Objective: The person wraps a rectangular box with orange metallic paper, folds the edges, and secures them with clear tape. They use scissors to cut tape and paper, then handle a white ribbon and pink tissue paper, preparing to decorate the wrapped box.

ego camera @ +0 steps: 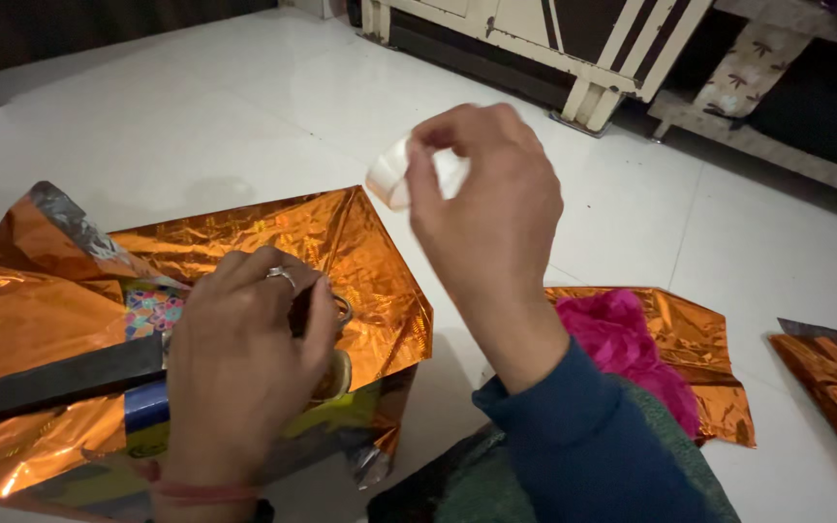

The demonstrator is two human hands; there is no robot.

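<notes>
Pressing down, your left hand point(244, 358) lay flat on the orange foil wrap point(341, 242) around the box point(147, 407). Your right hand point(486, 213), raised apart, pinched a white tape roll point(394, 174).

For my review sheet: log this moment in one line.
left hand: pressing orange foil wrap on box | right hand: raised, pinching white tape piece | floor: pink fabric

The crinkled shiny orange foil wrapping sheet point(244, 242) covers a box with a multicoloured patterned face point(152, 310) and a blue edge. At three o'clock, bright pink fabric point(622, 334) lies on another orange foil piece point(704, 339). The glossy tiled floor point(196, 107) is white.
</notes>
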